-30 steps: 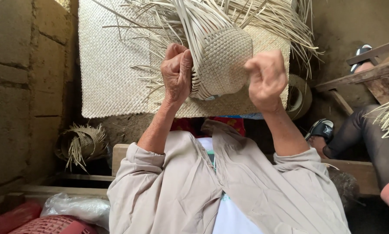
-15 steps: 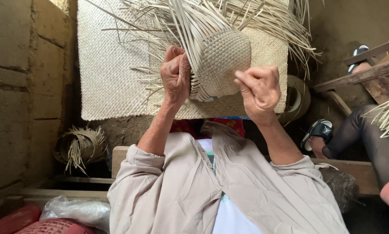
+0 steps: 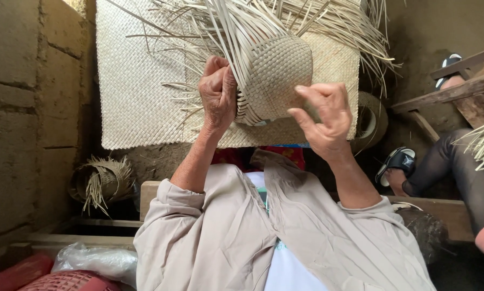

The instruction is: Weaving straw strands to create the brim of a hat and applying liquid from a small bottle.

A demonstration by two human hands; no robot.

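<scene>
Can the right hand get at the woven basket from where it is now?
Probably yes. The right hand hangs open just beside the woven basket, with nothing between them; the left hand grips the other side among the loose strips.

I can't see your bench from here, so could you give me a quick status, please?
Left hand gripping the half-woven basket. Right hand open beside it. Loose straw strips fan above; nothing blocking.

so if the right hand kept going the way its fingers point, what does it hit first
Most likely the woven basket: the right hand is open just beside its rounded side, fingers aimed at it. Depth is hard to judge.
</scene>
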